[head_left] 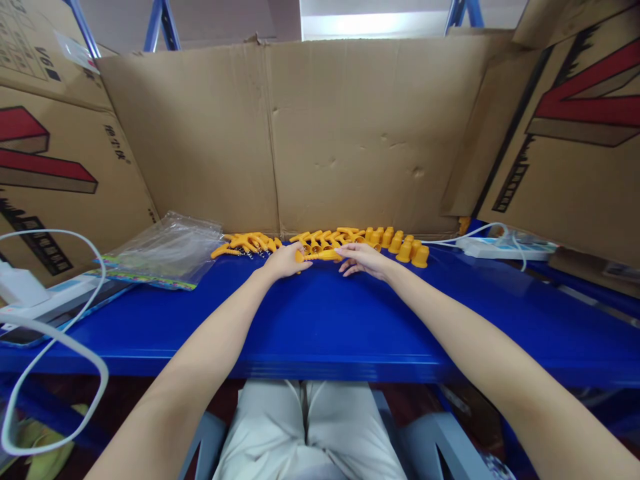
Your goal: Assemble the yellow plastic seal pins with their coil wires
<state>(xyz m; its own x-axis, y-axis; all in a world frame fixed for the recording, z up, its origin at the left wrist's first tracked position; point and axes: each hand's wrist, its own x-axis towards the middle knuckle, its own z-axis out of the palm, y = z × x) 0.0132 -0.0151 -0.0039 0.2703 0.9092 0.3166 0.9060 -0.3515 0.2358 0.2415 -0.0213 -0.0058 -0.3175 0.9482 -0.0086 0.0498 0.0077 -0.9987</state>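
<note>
In the head view my left hand (286, 261) closes on one end of a yellow-orange corkscrew (323, 255) lying sideways between my hands. At its other end, the thumb and index finger of my right hand (366, 259) meet the piece, while the lower fingers hang loosely apart. Left of my hands lies a heap of orange corkscrew handles (250, 243) with bare metal spirals. Behind the held piece runs a row of similar orange pieces (325, 237), partly hidden by my fingers. Several yellow cup-shaped caps (419, 256) stand beyond my right hand.
Clear plastic bags (167, 253) lie on the blue table (325, 320) at left, near a power strip (45, 303) and a looping white cable (103, 373). Another power strip (505, 247) sits at right. A cardboard wall (360, 133) stands behind, with boxes on both sides.
</note>
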